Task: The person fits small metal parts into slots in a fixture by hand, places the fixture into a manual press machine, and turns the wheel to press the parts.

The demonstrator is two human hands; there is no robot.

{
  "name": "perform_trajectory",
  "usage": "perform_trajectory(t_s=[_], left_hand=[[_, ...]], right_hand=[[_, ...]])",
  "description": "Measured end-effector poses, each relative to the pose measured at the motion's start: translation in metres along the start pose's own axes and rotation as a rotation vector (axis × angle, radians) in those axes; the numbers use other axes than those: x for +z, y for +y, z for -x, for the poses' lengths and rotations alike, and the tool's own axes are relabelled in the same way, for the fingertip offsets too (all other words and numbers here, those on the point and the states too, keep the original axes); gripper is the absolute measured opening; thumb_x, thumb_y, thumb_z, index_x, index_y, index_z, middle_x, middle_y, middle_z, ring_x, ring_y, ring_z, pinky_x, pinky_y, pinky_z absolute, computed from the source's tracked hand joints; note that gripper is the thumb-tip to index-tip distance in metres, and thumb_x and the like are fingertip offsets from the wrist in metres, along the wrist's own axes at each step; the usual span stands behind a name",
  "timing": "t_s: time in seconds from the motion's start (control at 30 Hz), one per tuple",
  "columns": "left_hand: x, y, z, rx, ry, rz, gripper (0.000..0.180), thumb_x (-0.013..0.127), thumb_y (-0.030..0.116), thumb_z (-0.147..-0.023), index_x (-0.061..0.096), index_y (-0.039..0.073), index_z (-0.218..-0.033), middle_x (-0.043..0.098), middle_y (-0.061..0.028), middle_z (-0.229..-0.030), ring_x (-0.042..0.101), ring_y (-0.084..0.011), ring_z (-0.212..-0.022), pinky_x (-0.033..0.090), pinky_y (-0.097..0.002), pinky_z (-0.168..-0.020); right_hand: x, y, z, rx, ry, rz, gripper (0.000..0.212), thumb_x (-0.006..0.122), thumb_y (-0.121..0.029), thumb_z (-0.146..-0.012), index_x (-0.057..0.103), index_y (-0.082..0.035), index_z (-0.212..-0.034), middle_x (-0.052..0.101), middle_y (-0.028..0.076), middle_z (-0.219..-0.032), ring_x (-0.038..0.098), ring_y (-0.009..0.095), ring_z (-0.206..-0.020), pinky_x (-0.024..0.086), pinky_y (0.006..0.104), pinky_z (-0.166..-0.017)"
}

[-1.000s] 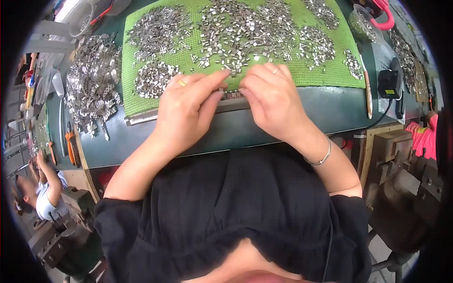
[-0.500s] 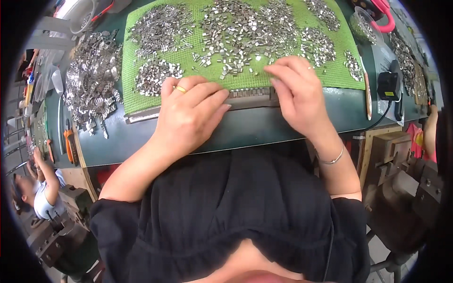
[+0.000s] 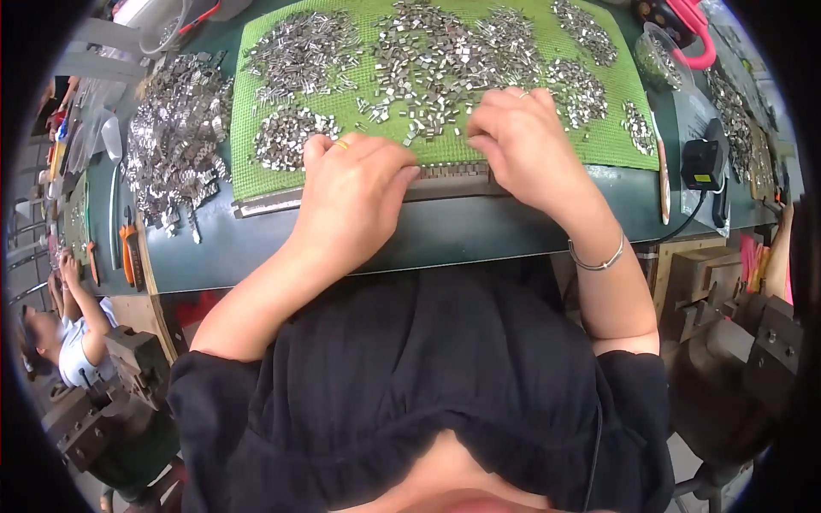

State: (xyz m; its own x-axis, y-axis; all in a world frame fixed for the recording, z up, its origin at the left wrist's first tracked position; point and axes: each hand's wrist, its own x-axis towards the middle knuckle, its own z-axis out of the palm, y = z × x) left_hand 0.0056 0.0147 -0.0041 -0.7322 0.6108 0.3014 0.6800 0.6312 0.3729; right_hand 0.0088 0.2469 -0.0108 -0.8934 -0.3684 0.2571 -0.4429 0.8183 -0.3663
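Observation:
A long grey metal bar (image 3: 272, 205) lies along the front edge of a green woven mat (image 3: 376, 158). Small metal links (image 3: 455, 171) sit side by side in a row on the bar, between my hands. My left hand (image 3: 355, 192) rests over the bar, its fingers curled in and its thumb at the left end of the row; what they grip, if anything, is hidden. Just above the row's right end, my right hand (image 3: 530, 145) has thumb and fingertips pinched together. Anything between those tips cannot be made out. Loose metal pieces (image 3: 428, 51) are heaped on the mat beyond both hands.
Chained metal strips (image 3: 175, 141) form a pile left of the mat, near orange-handled pliers (image 3: 130, 252). On the right are a clear tub (image 3: 658, 60), a black boxy device (image 3: 705, 161) with a cable and pink-handled scissors (image 3: 697, 38). Another person (image 3: 73, 333) sits at far left.
My left fingers have curled in more tightly over the bar. My right hand has shifted slightly up and its fingers have drawn together. The whole view has tilted a little.

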Motion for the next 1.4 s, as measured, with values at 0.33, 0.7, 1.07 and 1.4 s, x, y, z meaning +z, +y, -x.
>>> perform_trajectory(t_s=[0.33, 0.7, 1.07, 1.4], left_hand=[[0.002, -0.002, 0.007, 0.225, 0.163, -0.224, 0.015, 0.076, 0.014, -0.079, 0.072, 0.012, -0.093, 0.067, 0.0027, -0.094, 0.061, -0.0197, -0.093, 0.034, -0.0425, -0.083], [-0.002, -0.024, -0.036, -0.033, -0.088, -0.099, 0.01, 0.078, 0.02, -0.079, 0.076, 0.011, -0.083, 0.065, -0.0017, -0.092, 0.058, -0.0249, -0.098, 0.035, -0.0429, -0.084], [-0.009, -0.017, -0.006, -0.077, -0.025, 0.312, 0.022, 0.082, 0.011, -0.075, 0.071, 0.008, -0.094, 0.074, -0.0048, -0.083, 0.068, -0.0231, -0.08, 0.042, -0.0372, -0.08], [-0.001, -0.021, -0.038, -0.036, -0.084, -0.048, 0.014, 0.078, 0.021, -0.08, 0.076, 0.009, -0.084, 0.066, -0.0041, -0.083, 0.06, -0.0268, -0.091, 0.037, -0.0431, -0.082]], right_hand=[[0.007, 0.004, -0.003, -0.096, 0.057, -0.008, 0.009, 0.069, -0.007, -0.083, 0.065, -0.008, -0.075, 0.06, 0.005, -0.08, 0.06, 0.026, -0.085, 0.035, 0.0402, -0.082], [0.005, -0.003, 0.006, -0.106, 0.194, -0.186, 0.01, 0.066, -0.003, -0.082, 0.056, -0.005, -0.08, 0.057, 0.008, -0.077, 0.058, 0.028, -0.078, 0.036, 0.04, -0.076], [0.015, -0.022, 0.023, -0.02, 0.278, -0.395, 0.015, 0.071, -0.001, -0.078, 0.065, -0.004, -0.092, 0.067, 0.007, -0.082, 0.064, 0.026, -0.079, 0.043, 0.0366, -0.078], [0.009, -0.002, 0.0, 0.022, 0.169, -0.098, 0.008, 0.075, -0.013, -0.079, 0.073, -0.009, -0.086, 0.066, 0.003, -0.078, 0.062, 0.026, -0.084, 0.038, 0.0405, -0.079]])
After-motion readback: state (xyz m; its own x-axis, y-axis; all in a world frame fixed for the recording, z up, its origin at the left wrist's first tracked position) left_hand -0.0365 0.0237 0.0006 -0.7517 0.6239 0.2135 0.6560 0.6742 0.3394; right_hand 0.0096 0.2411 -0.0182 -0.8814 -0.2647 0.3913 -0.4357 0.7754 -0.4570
